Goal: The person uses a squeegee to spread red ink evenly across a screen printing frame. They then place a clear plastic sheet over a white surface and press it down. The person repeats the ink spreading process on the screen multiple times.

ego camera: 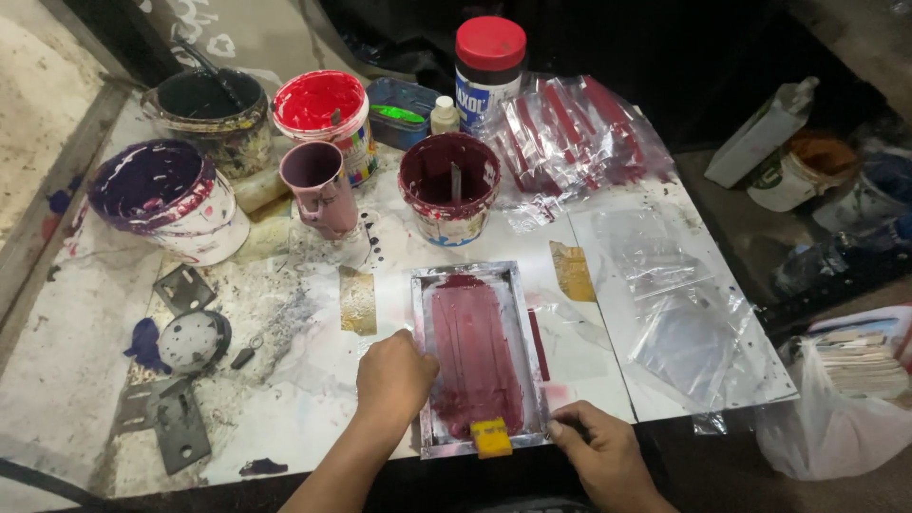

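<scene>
Screen frame (475, 356), one only, lower centre of pic, flat on the white paint-stained table (85, 380). Metal rim, mesh coated w/ dark red ink. Long axis runs near-to-far, tilted slightly, top end twd the maroon ink tub (448, 185). One small yellow squeegee (491, 437) at the frame's near end, on the mesh.

Paint containers in upper half: approx 6 — purple bucket (166, 199) upper left, dark bucket (211, 114), red tub (323, 109), mauve cup (318, 185), maroon tub, plus one red-lidded jar (489, 62) top centre. Stack of printed clear bags (579, 128) upper right; several blank clear bags (679, 304) right of frame.

Left hand (394, 380) knuckles up, fingers curled, pressing on the frame's left rim; forearm coming up from bottom edge. Right hand (598, 446) lower right, fingers curled at the frame's near right corner, touching it; can't tell whether actually gripping the rim.
</scene>
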